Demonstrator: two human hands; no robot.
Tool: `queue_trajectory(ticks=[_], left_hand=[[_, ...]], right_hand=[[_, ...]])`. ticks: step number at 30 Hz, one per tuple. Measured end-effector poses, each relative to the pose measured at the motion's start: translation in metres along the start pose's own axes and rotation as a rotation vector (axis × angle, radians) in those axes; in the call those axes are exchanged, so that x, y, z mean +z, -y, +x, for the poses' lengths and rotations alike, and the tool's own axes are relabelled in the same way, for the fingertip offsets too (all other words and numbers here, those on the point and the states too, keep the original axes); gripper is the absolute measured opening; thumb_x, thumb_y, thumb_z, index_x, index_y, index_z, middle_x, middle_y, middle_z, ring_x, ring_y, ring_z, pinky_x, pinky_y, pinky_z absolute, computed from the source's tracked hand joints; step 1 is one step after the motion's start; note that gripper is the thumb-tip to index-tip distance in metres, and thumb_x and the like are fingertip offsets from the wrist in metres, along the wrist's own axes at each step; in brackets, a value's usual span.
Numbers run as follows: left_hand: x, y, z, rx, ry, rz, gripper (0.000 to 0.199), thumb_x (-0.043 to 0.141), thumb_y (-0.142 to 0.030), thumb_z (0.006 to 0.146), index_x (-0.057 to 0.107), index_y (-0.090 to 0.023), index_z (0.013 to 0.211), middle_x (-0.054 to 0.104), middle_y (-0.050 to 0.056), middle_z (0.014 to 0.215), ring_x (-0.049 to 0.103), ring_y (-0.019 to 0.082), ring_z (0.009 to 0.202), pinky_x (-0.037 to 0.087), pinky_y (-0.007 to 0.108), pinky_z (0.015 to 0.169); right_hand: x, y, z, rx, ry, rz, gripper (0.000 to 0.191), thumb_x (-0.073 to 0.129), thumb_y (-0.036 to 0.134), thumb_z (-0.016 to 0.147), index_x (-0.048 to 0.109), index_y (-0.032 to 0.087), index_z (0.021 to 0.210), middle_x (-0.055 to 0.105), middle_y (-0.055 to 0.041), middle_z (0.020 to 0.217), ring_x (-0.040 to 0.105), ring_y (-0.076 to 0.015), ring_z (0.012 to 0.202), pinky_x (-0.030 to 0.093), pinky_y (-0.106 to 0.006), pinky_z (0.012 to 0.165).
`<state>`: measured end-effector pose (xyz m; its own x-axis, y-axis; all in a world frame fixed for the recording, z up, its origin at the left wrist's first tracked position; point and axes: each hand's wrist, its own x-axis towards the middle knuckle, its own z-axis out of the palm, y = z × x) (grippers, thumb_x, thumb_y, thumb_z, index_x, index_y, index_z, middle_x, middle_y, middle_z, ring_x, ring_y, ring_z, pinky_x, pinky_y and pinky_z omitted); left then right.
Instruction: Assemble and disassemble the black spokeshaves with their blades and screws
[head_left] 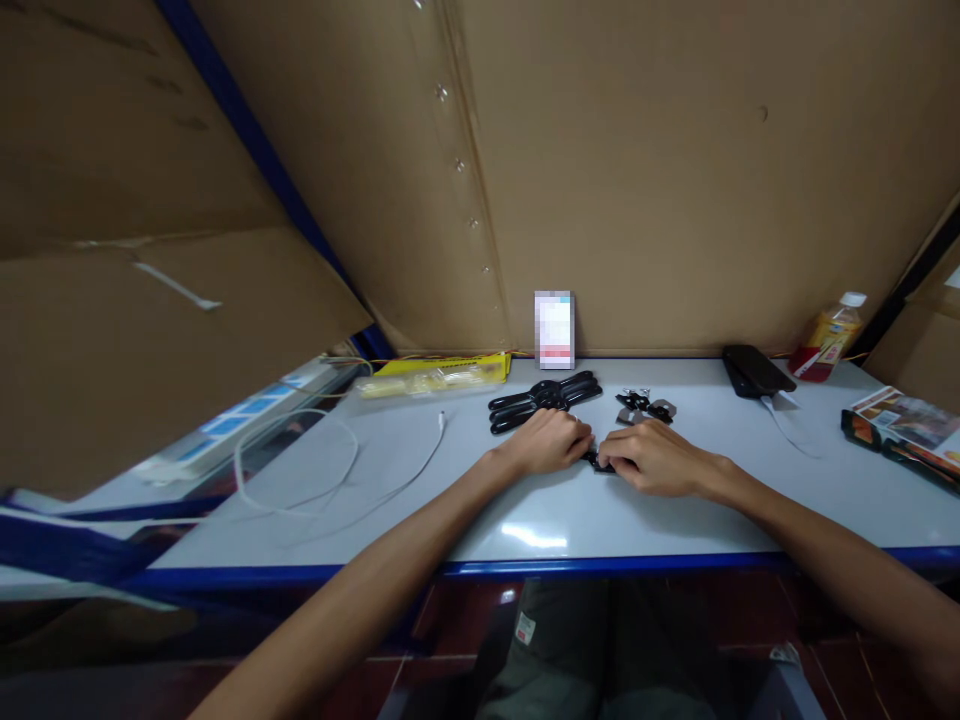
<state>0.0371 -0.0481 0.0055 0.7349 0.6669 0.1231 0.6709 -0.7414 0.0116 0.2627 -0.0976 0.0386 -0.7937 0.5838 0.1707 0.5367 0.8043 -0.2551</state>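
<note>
My left hand [551, 440] and my right hand [652, 458] meet over the table, both with their fingers curled closed. Between them lies a small black part [600, 464], low at the tabletop and mostly hidden by the fingers of both hands. Just beyond my left hand rests a glossy black piece with several long rounded arms [546, 396]. A cluster of small black parts [643, 405], some with shiny metal bits, sits beyond my right hand.
The white table [517, 510] has a blue front edge. At the back are a plastic-wrapped yellow package [435, 378], an upright phone-like screen [554, 330], a black phone [757, 370] and a drink bottle [829, 335]. A white cable [240, 470] and a power strip [232, 425] lie left, a printed packet [907, 435] right.
</note>
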Motion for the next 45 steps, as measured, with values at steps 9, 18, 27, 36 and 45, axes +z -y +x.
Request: queue_trajectory(ticks=[9, 18, 27, 36, 45], left_hand=[[0.000, -0.001, 0.000, -0.002, 0.012, 0.026, 0.033, 0.047, -0.024, 0.099, 0.073, -0.016, 0.081, 0.074, 0.011, 0.078, 0.063, 0.019, 0.064, 0.031, 0.030, 0.058], [0.004, 0.002, 0.000, -0.007, -0.014, -0.016, 0.029, 0.048, -0.021, 0.096, 0.073, -0.016, 0.081, 0.074, 0.011, 0.077, 0.064, 0.019, 0.064, 0.033, 0.030, 0.059], [0.003, 0.000, 0.000, -0.010, -0.019, -0.009, 0.035, 0.045, -0.025, 0.100, 0.073, -0.015, 0.079, 0.075, 0.012, 0.079, 0.065, 0.019, 0.065, 0.036, 0.030, 0.060], [0.001, -0.001, 0.000, 0.005, -0.019, -0.019, 0.035, 0.045, -0.025, 0.100, 0.071, -0.015, 0.079, 0.073, 0.011, 0.076, 0.063, 0.019, 0.064, 0.036, 0.031, 0.060], [0.001, -0.001, 0.000, 0.001, -0.003, 0.012, 0.036, 0.045, -0.026, 0.102, 0.072, -0.016, 0.081, 0.074, 0.011, 0.079, 0.064, 0.019, 0.066, 0.032, 0.031, 0.060]], right_hand=[[0.005, -0.007, 0.001, 0.005, -0.027, 0.028, 0.026, 0.050, 0.006, 0.091, 0.072, 0.020, 0.092, 0.075, -0.0041, 0.094, 0.061, -0.0156, 0.076, 0.037, -0.031, 0.074], [0.019, -0.011, 0.005, 0.067, -0.082, 0.015, 0.025, 0.049, 0.010, 0.097, 0.072, 0.020, 0.102, 0.068, -0.0062, 0.101, 0.059, -0.0170, 0.083, 0.037, -0.031, 0.072], [0.012, -0.014, 0.004, 0.189, -0.097, -0.108, 0.022, 0.057, 0.021, 0.096, 0.064, 0.018, 0.117, 0.066, -0.0105, 0.115, 0.055, -0.0175, 0.076, 0.032, -0.032, 0.069], [0.015, -0.016, 0.005, 0.187, -0.050, -0.114, 0.017, 0.053, 0.027, 0.102, 0.066, 0.017, 0.104, 0.071, -0.0109, 0.101, 0.059, -0.0202, 0.079, 0.031, -0.034, 0.068], [0.011, -0.016, 0.003, 0.238, -0.008, -0.167, 0.026, 0.055, 0.037, 0.104, 0.068, 0.015, 0.100, 0.070, -0.0126, 0.093, 0.055, -0.0195, 0.070, 0.022, -0.034, 0.061]])
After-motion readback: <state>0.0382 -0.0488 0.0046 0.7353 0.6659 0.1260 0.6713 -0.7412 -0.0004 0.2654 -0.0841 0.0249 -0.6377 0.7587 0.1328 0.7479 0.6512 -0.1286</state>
